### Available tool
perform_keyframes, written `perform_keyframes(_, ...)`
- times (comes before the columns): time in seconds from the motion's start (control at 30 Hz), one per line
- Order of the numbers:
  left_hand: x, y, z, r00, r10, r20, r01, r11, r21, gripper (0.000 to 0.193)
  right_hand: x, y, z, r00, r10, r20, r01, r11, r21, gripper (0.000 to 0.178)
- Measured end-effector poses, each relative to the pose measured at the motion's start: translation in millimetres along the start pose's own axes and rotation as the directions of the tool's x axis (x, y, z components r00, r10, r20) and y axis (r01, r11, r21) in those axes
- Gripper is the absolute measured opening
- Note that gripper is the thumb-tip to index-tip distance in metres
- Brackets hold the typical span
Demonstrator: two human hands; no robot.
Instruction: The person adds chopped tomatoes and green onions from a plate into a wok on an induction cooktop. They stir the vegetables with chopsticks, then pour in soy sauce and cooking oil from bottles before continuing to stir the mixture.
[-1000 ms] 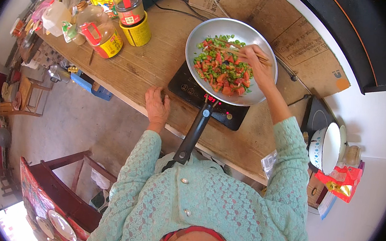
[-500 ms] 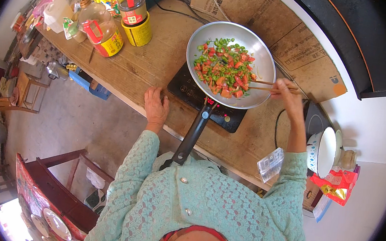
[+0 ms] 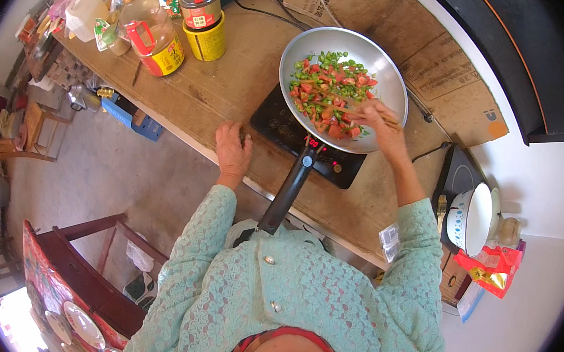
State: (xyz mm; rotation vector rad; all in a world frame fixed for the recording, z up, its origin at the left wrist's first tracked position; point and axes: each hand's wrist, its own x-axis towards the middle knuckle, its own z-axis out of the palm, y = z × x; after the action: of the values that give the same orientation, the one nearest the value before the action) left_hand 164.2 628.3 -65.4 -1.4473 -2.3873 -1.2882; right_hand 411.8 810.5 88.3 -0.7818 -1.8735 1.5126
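Observation:
A pale-metal frying pan [image 3: 388, 78] stands on a black induction cooktop [image 3: 267, 116], its black handle [image 3: 287, 196] pointing toward my body. Chopped red tomato and green pepper [image 3: 333, 86] lie mixed inside it. My right hand [image 3: 379, 121] is over the pan's near right part, closed around a pair of wooden chopsticks [image 3: 332, 100], whose tips reach into the vegetables. Left of the cooktop, my left hand [image 3: 233, 150] rests on the wooden counter's front edge, fingers laid out and holding nothing.
Back left, an oil bottle [image 3: 148, 37] stands beside a yellow tub [image 3: 206, 41] with a dark-sauce bottle [image 3: 199, 8] above it. Cardboard [image 3: 439, 69] lines the wall behind the pan. A white enamel basin [image 3: 478, 220], red packet [image 3: 492, 269] and clear plastic box [image 3: 389, 242] are at right.
My right hand has moved left over the pan, carrying the chopsticks deeper into the vegetables, which have shifted. My left hand stays at the counter edge; the view has shifted slightly.

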Motion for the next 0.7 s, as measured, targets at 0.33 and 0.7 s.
perform_keyframes(0.33, 0.9, -4.3, -6.1, 0.995, 0.000, 0.097, 0.004, 0.999, -0.041, 0.040, -26.0, -51.1, -3.4, 0.992, 0.066, 0.107, -0.041, 0.974, -0.225, 0.026)
perform_keyframes(0.7, 0.2, -6.3, -7.5, 0.993, 0.045, 0.108, -0.029, 0.989, -0.144, 0.037, -71.3, -57.0, 17.7, 0.867, 0.184, -0.462, -0.280, 0.948, -0.149, 0.030)
